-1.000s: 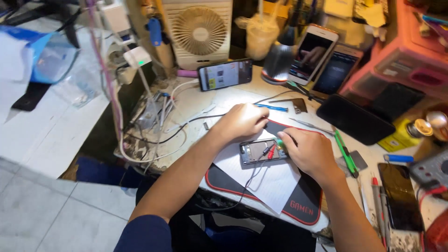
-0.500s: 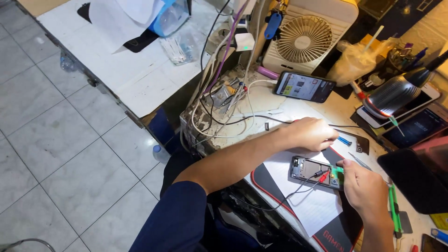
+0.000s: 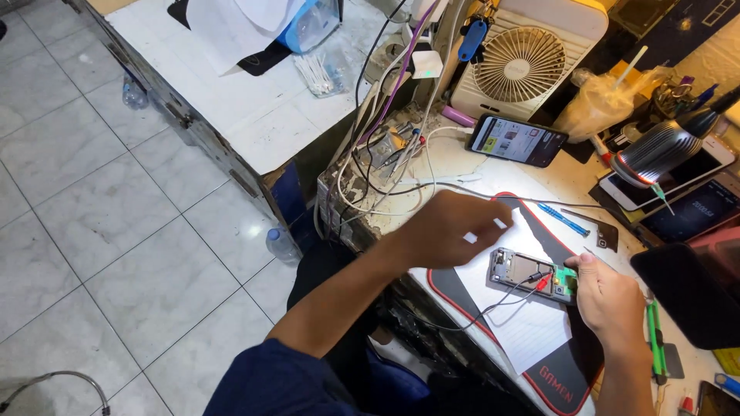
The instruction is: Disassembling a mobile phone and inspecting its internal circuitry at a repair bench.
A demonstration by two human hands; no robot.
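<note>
The opened phone (image 3: pixel 532 276) lies flat — long axis nine to three; right hand (image 3: pixel 613 296) pinches its three-o'clock end, left hand (image 3: pixel 451 227) hovers released.

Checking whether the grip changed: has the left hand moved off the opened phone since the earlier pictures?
Yes. The left hand has lifted off the opened phone and now sits to its left, blurred; the right hand is at the phone's right end.
</note>
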